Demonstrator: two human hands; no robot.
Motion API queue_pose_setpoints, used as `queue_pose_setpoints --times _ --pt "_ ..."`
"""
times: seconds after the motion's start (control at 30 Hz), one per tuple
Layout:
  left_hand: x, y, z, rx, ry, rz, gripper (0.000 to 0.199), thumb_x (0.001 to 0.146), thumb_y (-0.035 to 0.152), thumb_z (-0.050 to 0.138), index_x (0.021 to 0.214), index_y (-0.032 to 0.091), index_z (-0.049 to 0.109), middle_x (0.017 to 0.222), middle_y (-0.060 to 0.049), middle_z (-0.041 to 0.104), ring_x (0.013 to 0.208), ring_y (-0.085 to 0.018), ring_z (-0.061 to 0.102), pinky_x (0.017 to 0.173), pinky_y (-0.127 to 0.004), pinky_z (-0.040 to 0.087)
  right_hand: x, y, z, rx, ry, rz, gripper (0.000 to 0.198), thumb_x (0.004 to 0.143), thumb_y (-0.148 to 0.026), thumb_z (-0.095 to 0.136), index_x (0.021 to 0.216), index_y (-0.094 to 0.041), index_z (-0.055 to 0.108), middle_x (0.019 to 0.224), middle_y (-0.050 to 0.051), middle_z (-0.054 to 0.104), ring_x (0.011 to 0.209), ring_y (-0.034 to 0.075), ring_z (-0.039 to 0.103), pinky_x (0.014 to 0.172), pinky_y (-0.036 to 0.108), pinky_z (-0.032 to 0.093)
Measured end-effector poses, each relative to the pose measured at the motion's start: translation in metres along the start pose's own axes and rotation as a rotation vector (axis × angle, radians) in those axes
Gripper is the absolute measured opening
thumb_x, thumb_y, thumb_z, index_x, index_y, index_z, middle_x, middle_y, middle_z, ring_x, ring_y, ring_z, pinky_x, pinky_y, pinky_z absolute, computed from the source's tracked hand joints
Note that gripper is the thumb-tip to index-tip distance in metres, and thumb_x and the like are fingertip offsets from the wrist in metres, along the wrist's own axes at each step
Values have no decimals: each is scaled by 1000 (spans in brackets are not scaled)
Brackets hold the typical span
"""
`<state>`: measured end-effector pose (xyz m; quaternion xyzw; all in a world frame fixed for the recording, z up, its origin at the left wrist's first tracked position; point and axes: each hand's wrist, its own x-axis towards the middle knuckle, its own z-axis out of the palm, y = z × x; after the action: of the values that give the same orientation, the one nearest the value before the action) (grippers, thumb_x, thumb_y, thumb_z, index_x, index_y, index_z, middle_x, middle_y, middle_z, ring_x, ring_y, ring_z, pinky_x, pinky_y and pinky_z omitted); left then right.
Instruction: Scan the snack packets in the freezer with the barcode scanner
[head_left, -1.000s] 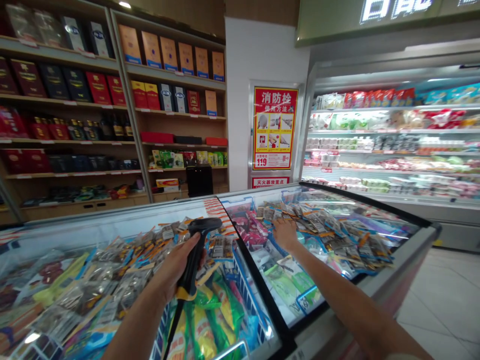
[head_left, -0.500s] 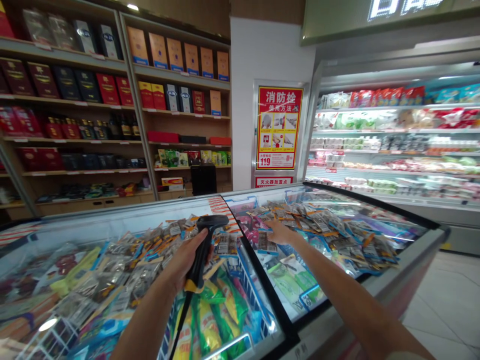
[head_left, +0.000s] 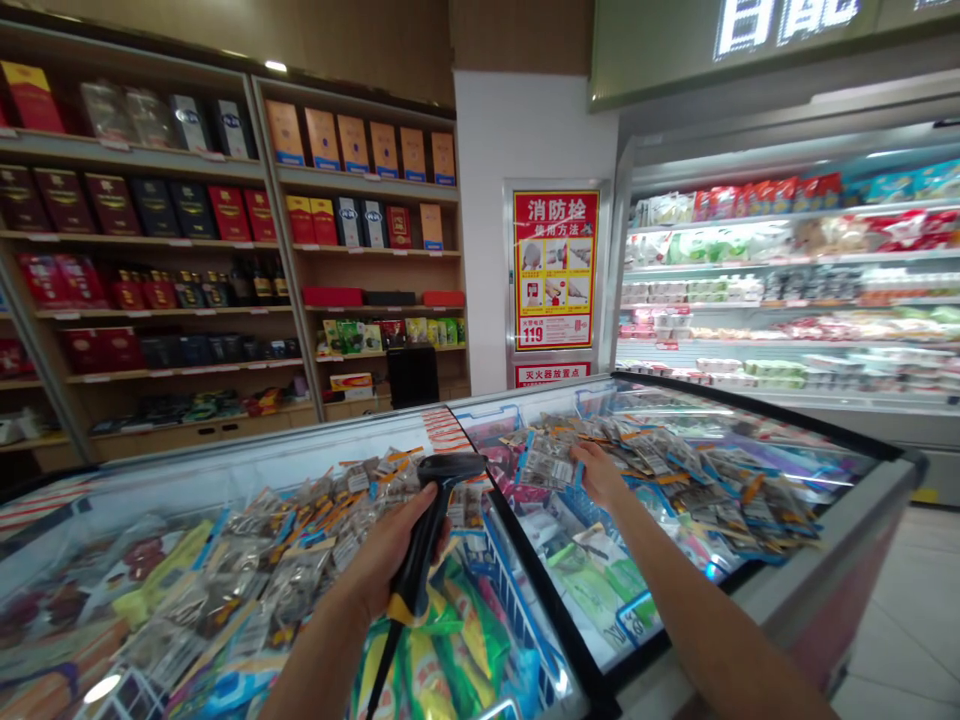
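Observation:
My left hand point(head_left: 386, 550) is wrapped round the handle of a black barcode scanner point(head_left: 424, 535) with a yellow base and a cable hanging down. The scanner's head points right, over the freezer's glass top. In my right hand point(head_left: 598, 474) is a small clear packet point(head_left: 547, 464) with blue edges and a white barcode label, pinched at its right side and lifted off the glass. Similar packets point(head_left: 675, 450) lie piled on the right lid beyond that hand. Another spread of packets point(head_left: 300, 540) covers the left lid.
Under the glass are green and yellow bags point(head_left: 442, 640) in a wire basket. A black divider bar point(head_left: 536, 570) runs between the lids. Shelves of boxes point(head_left: 352, 240) stand behind on the left, a lit refrigerated display point(head_left: 780, 290) on the right.
My right hand has raised the packet from the glass, tilting its label towards the scanner. The view has shifted slightly upward; the scanner stays in my left hand.

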<state>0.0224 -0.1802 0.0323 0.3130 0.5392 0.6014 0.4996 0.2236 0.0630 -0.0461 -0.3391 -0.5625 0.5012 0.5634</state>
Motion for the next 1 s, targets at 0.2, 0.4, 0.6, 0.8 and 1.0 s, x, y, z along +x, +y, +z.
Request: queue_pose_setpoints --times 0.2,0.4,0.6,0.8,1.0 --pt "2 -4 0 30 -93 -1 34 69 45 53 72 11 55 57 -4 58 46 -9 51 42 -18 38 -5 8 25 327 149 112 19 55 -28 56 68 -20 45 55 -4 53 54 13 54 56 28 46" --pt "-3 -2 4 88 -168 27 36 71 46 50 66 11 54 54 -2 56 44 -8 48 42 -18 36 -4 11 30 495 286 149 20 51 -22 60 66 -19 47 53 -6 52 53 10 51 53 24 43" --pt "-5 -1 5 114 -169 15 37 71 47 49 66 11 54 54 -2 56 44 -8 48 42 -18 36 -3 12 30 482 289 137 17 52 -21 59 66 -18 48 53 -6 52 54 10 51 55 24 43" --pt "-6 -1 7 143 -202 33 37 70 47 51 65 10 55 55 -2 56 45 -8 48 44 -18 36 -3 12 30 471 309 128 17 53 -20 58 65 -18 48 54 -7 51 54 10 51 55 23 43" --pt "-6 2 5 122 -157 32 37 68 48 52 64 11 54 53 -1 56 44 -7 48 42 -18 36 -5 10 30 484 311 145 17 53 -19 56 67 -18 47 52 -7 52 51 10 51 54 23 43"
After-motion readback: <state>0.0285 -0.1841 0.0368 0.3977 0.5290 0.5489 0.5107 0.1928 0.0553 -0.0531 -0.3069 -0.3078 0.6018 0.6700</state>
